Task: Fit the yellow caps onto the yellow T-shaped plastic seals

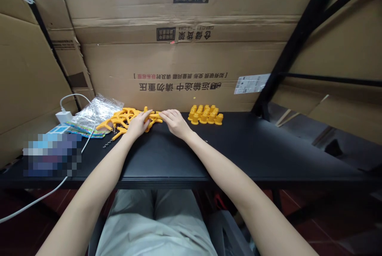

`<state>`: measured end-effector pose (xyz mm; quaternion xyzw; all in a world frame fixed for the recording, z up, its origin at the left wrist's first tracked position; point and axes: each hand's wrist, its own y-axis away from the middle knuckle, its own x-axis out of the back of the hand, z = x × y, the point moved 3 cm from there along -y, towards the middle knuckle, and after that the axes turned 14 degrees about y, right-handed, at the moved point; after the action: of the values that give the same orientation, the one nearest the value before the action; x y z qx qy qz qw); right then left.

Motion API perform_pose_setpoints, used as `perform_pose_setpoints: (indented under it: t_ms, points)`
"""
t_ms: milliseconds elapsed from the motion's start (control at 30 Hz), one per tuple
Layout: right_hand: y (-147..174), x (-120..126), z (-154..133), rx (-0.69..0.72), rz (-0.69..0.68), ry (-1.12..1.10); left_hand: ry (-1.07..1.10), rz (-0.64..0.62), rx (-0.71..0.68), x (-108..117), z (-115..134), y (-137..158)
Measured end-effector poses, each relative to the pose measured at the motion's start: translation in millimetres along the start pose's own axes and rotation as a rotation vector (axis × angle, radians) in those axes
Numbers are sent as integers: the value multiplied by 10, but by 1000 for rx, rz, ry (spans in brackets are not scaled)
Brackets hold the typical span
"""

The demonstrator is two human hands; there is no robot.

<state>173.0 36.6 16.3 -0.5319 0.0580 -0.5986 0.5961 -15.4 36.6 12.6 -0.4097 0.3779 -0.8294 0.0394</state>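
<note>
Several yellow corkscrews (119, 119) with curved handles lie heaped at the back left of the black table; a few metal spirals stick out toward me. At the heap's right end, my left hand (137, 125) has its fingers bent around a yellow handle, largely hidden by the hand. Facing it from the right, my right hand (176, 124) reaches in with fingers stretched out, the tips at the yellow pieces (155, 117). Whether those tips grip anything is unclear. Right of both hands, several yellow cup-shaped caps (203, 117) stand in close rows.
Crumpled clear plastic (98, 113), a white charger plug (63, 117) with its cable, and a blurred-out object (52, 154) occupy the table's left side. Cardboard (179, 57) walls the back. A black metal post (286, 45) rises at right.
</note>
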Motion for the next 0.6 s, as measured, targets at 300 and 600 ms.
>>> perform_pose_setpoints:
  t_ms: [300,600]
  points:
    - [-5,25,5,-123,-159,-33,-108,55,-21,53,42,7]
    - [-80,85,-9,-164,-287,55,-137,8,69,-2,138,1]
